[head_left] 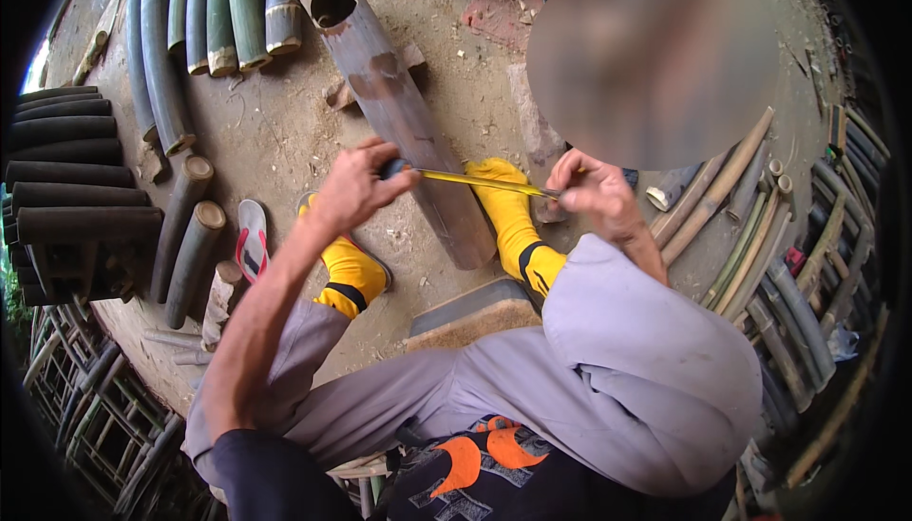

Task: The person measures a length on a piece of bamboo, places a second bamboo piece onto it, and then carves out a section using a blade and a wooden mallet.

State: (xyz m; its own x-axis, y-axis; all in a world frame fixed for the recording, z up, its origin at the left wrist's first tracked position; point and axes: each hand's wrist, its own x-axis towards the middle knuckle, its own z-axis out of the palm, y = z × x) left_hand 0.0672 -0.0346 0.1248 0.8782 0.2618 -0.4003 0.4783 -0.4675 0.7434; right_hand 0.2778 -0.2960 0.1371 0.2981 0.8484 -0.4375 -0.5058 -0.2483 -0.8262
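Note:
My left hand (351, 189) is closed round the dark case of a tape measure (470, 179). Its yellow blade stretches across to my right hand (600, 200), whose fingers pinch the far end. Beneath the blade lies a thick brown bamboo tube (404, 108), slanting from the upper middle towards my feet, with its hollow end facing away. The blade passes above the tube; whether it touches cannot be seen. My feet, in yellow socks (518, 227), are on either side of the tube's near end.
Cut green-grey bamboo lengths (228, 8) lie at the upper left. Dark tubes (90, 227) are stacked at the left, near a red-strapped sandal (253, 236). A wooden block (475, 312) sits before me. More poles (722, 189) fill the right. A blurred patch hides the upper right.

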